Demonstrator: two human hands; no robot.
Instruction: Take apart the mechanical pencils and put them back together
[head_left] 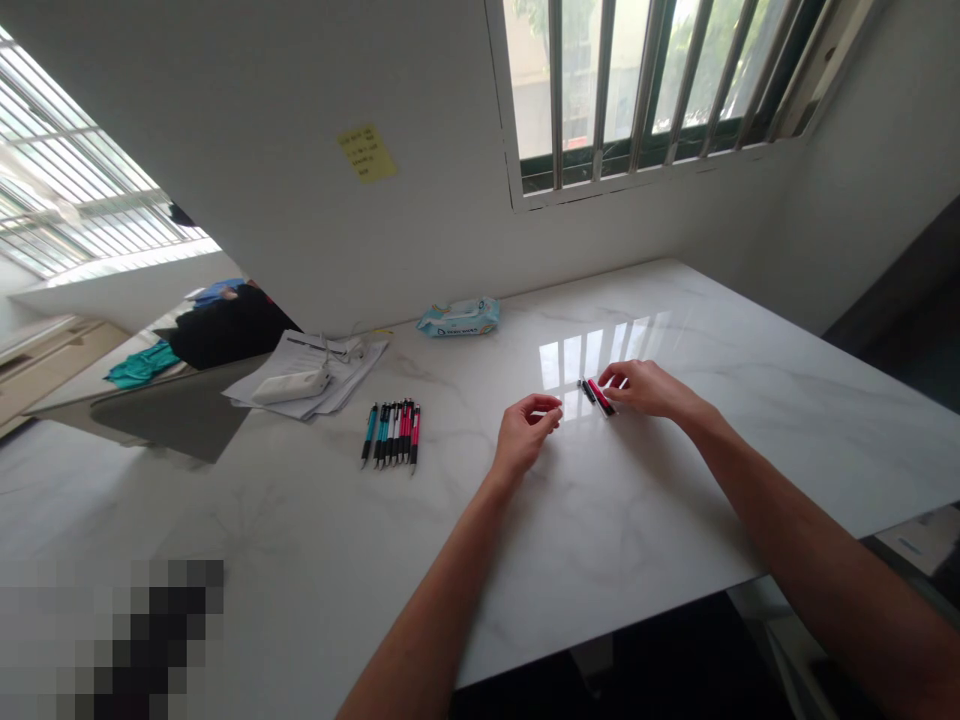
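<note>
Left hand (527,437) with its grip curled together on nothing visible; right hand (643,390) with fingertips on a red-and-black pen pair (598,397), clamped or merely touching unclear, mid-table (720,330); row of pens (391,433) lies unhandled to the left.

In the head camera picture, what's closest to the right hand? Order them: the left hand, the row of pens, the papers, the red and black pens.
1. Red and black pens, at the right hand's fingertips.
2. Left hand, to its left.
3. Row of pens, farther left.
4. Papers, farthest left.
</note>
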